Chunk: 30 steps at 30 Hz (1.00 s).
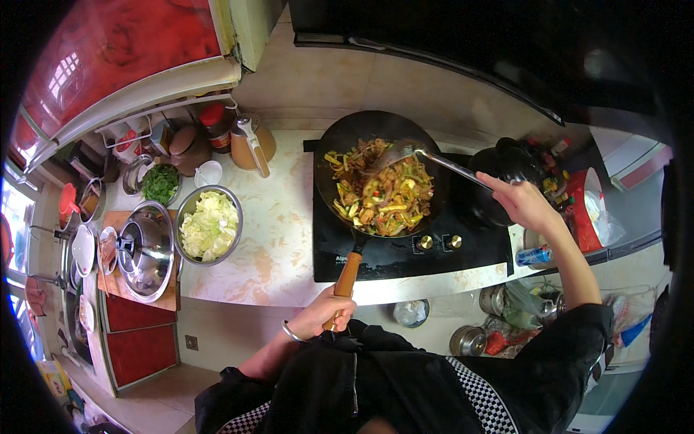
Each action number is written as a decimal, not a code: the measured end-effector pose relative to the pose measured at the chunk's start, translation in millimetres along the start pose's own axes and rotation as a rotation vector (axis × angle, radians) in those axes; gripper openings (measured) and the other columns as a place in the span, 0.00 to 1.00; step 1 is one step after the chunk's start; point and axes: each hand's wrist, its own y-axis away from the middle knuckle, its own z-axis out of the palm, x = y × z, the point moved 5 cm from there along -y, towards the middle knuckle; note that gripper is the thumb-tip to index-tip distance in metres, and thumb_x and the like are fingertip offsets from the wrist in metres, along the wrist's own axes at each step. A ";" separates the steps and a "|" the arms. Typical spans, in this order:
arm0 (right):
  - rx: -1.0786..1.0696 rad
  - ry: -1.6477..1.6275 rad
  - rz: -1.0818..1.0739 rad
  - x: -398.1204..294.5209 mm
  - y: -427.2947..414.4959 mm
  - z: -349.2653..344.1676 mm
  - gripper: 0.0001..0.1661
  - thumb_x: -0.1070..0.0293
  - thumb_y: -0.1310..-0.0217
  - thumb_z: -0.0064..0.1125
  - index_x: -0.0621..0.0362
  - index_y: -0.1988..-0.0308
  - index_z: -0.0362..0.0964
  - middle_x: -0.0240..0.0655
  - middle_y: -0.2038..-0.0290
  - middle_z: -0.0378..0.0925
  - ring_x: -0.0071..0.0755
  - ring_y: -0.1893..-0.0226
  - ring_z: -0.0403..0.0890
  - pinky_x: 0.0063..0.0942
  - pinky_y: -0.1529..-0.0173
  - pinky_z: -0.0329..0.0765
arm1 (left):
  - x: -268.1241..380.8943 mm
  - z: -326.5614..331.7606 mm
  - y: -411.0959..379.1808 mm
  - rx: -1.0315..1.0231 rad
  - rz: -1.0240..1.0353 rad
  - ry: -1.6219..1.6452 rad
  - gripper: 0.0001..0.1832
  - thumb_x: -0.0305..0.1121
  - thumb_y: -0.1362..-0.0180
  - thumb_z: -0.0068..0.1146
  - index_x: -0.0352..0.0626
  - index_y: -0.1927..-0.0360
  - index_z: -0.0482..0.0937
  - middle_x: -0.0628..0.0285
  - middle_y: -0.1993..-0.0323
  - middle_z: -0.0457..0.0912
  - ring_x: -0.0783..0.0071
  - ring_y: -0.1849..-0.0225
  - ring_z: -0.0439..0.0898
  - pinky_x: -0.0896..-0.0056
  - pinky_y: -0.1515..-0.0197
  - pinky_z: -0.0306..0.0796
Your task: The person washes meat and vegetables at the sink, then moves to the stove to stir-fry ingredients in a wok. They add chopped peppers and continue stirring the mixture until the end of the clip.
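My left hand [327,313] grips the wooden handle [347,276] of a black wok [337,126] on the left part of the black two-knob stove [368,263]. Up and to the right, my right hand [520,203] holds the metal shaft of a cooking ladle [452,167]. The ladle's head rests in the wok, against a mix of browned meat and sliced green and yellow vegetables [387,198]. Part of the ladle's handle is hidden by my right hand.
A steel bowl of chopped cabbage [210,227] stands left of the stove, beside a steel lid [146,252] on a wooden board. Behind are chopped greens [161,183] and a tan kettle [253,142]. A black pot [490,163] and a blue can [533,255] are at the right.
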 end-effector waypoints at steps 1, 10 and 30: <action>-0.023 -0.030 0.045 -0.6 10.1 -2.5 0.29 0.74 0.43 0.51 0.45 0.40 0.63 0.48 0.79 0.73 0.50 0.79 0.76 0.39 0.71 0.73 | -0.2 0.1 0.4 -0.005 -0.006 0.003 0.10 0.22 0.50 0.49 0.45 0.68 0.61 0.68 0.85 0.65 0.81 0.89 0.64 0.77 0.88 0.58; -0.225 0.058 0.112 -28.8 81.4 27.0 0.33 0.75 0.46 0.51 0.46 0.39 0.61 0.45 0.81 0.74 0.45 0.83 0.77 0.39 0.76 0.76 | -2.2 -0.8 0.1 -0.016 -0.053 -0.023 0.11 0.20 0.49 0.48 0.45 0.66 0.60 0.67 0.84 0.65 0.81 0.89 0.63 0.77 0.87 0.59; 0.239 0.086 0.275 -3.5 -33.1 117.9 0.35 0.81 0.46 0.45 0.55 0.37 0.54 0.56 0.74 0.73 0.61 0.76 0.76 0.49 0.71 0.73 | -2.6 -3.3 -3.1 -0.006 -0.058 -0.057 0.13 0.19 0.51 0.47 0.40 0.62 0.60 0.66 0.86 0.66 0.80 0.89 0.65 0.76 0.87 0.61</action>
